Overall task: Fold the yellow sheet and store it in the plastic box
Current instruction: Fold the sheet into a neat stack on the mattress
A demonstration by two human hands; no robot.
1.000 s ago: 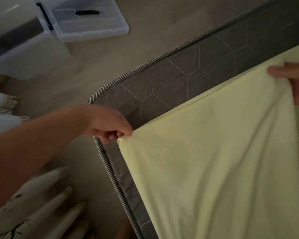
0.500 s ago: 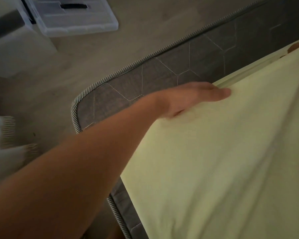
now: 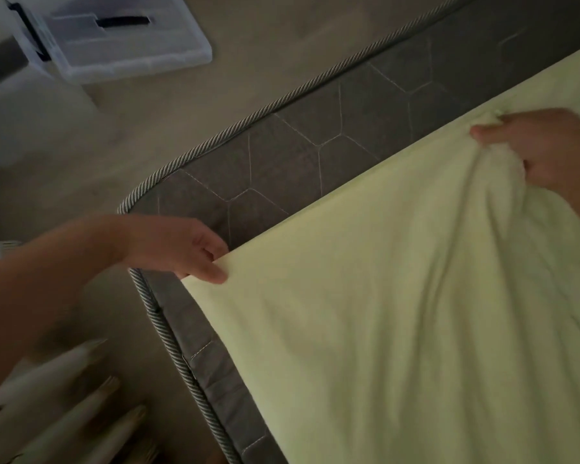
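While the yellow sheet (image 3: 399,313) lies spread over the grey mattress (image 3: 315,155), the left hand (image 3: 181,246) pinches its left corner between thumb and fingers near the mattress's corner. The right hand (image 3: 543,152), farther right, grips a bunched fold of the far edge. Fabric stretches between both hands. Far left on the floor (image 3: 265,35) sits the clear plastic box (image 3: 131,67), well apart from the sheet.

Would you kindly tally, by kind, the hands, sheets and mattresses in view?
Hands: 2, the left hand and the right hand, each with a grip on the sheet
Yellow sheet: 1
Mattress: 1
Total: 4
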